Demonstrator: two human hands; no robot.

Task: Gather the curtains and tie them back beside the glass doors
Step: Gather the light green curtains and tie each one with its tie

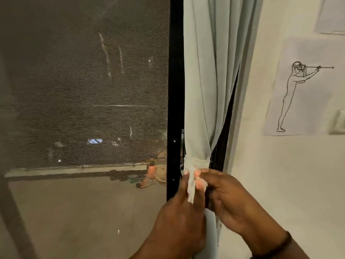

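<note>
A pale green curtain hangs gathered beside the black door frame. A band of the same cloth, the tie-back, cinches it low down. Just below the band, a loose end of the tie hangs between my fingers. My left hand pinches that end between two raised fingers. My right hand holds the cloth from the right, its fingertips touching the same end. The curtain below my hands is mostly hidden.
The screened glass door fills the left, dark outside, with a ledge beyond. A white wall stands right of the curtain, with a line drawing on paper taped to it and a light switch at the edge.
</note>
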